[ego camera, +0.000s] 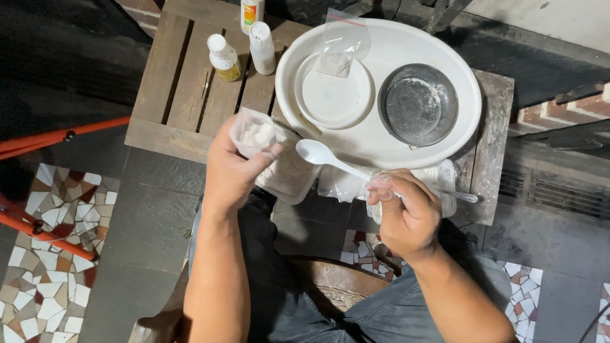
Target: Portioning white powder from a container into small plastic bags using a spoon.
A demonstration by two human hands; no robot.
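A small clear plastic cup [257,134] with white powder inside sits in the left hand [232,171], fingers curled closed around it, above the near edge of the wooden desk [190,82]. The right hand [406,213] is closed on the handle of a white plastic spoon [327,157], its bowl pointing toward the cup, just apart from it. Behind them a large white basin [381,149] holds a white plate [333,95] and a metal bowl [418,105]. Two small white-capped bottles [241,54] stand left of the basin.
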